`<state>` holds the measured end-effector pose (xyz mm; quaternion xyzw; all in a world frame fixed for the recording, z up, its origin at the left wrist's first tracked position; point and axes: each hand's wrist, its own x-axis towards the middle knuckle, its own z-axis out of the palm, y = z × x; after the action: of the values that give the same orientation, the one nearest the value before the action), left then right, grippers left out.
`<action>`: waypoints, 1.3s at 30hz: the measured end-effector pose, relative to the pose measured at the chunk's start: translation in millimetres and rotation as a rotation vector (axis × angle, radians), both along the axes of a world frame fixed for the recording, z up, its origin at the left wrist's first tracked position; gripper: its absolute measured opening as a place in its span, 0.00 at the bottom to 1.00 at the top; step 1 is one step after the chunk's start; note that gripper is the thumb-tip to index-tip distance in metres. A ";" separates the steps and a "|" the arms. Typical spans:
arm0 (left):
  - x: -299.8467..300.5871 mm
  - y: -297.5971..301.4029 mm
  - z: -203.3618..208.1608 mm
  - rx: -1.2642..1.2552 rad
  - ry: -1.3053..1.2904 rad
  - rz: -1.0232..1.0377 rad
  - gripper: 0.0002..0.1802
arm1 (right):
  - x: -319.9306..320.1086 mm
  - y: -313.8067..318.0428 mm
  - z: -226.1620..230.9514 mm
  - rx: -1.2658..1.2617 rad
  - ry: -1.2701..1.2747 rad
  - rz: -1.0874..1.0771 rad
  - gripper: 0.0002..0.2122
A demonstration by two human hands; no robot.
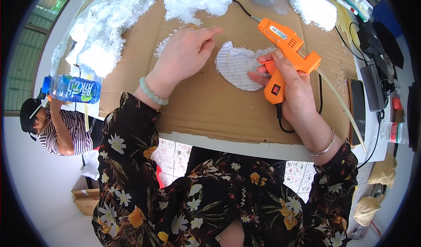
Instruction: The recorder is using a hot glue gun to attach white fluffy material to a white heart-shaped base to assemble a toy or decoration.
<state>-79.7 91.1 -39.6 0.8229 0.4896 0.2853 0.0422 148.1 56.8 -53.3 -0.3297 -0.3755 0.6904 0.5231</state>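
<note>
My right hand (pixel 299 87) is wrapped round the handle of an orange hot glue gun (pixel 293 54), its nozzle pointing to the far left. A long translucent glue stick (pixel 340 98) trails from the gun's back end. Beside and partly behind that hand's fingertips lies a white, ribbed fabric piece (pixel 237 67) with frayed edges; whether they touch it I cannot tell. My left hand (pixel 186 49) hovers left of the fabric with index finger and thumb apart, holding nothing visible. Its other fingers are mostly hidden. A small white fluffy scrap (pixel 162 47) shows by its wrist side.
Brown cardboard (pixel 210 119) covers the table. White fluffy material (pixel 103 32) is heaped at the far left, with more pieces (pixel 197 1) along the back. A blue-labelled bottle (pixel 72 89) stands left, near another person (pixel 66 133). Black cables and devices (pixel 372 89) crowd the right edge.
</note>
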 end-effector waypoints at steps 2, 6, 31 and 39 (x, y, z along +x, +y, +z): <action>5.6 -0.2 -2.7 -0.020 -0.009 0.002 0.13 | -0.2 -0.4 0.5 -0.004 -0.020 -0.014 0.10; 10.7 1.5 -2.2 -0.166 -0.204 -0.050 0.16 | 0.1 -2.2 1.1 -0.009 -0.014 0.000 0.10; 29.0 -9.9 -3.0 -0.351 -0.452 -0.076 0.20 | 10.4 -0.9 -0.3 0.013 -0.037 0.025 0.11; 14.6 -16.2 -5.1 -0.156 -0.096 -0.004 0.21 | 11.5 -2.9 1.0 0.026 -0.052 0.040 0.12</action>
<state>-65.1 74.9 -44.8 0.8033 0.5063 0.2853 0.1302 159.6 53.9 -52.3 -0.3329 -0.4045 0.6869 0.5038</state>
